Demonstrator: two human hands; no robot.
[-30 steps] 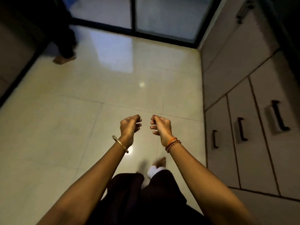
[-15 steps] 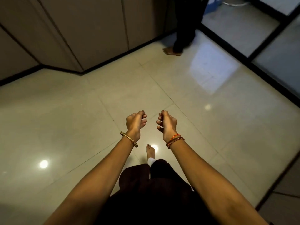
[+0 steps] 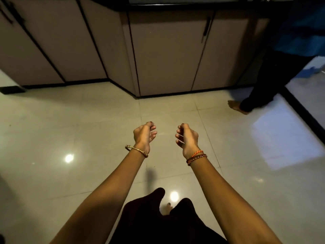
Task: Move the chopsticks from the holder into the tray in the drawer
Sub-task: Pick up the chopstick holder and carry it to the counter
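nearest the camera, dark clothing (image 3: 158,224) covers the person's legs, and a bare toe (image 3: 169,204) peeks out between the folds onto the pale tiled floor (image 3: 88,129). both forearms reach forward over the floor. the left hand (image 3: 144,134) wears a gold bangle (image 3: 136,150) at the wrist; its fingers are loosely curled inward and hold nothing. the right hand (image 3: 187,138) wears orange and brown thread bands (image 3: 196,156) at the wrist; its fingers are also loosely curled and empty. the two hands hang apart, palms facing each other, touching nothing.

ceiling lights glint off the tiles beside the arms. farther on, a row of beige cabinet doors (image 3: 167,55) runs along the floor under a dark counter edge (image 3: 175,5), one with a long dark handle (image 3: 206,29). to the right, another person's dark trouser leg (image 3: 263,81) and bare foot (image 3: 236,107) stand on the floor near the cabinets.

the chopsticks, holder, drawer and tray are out of view.
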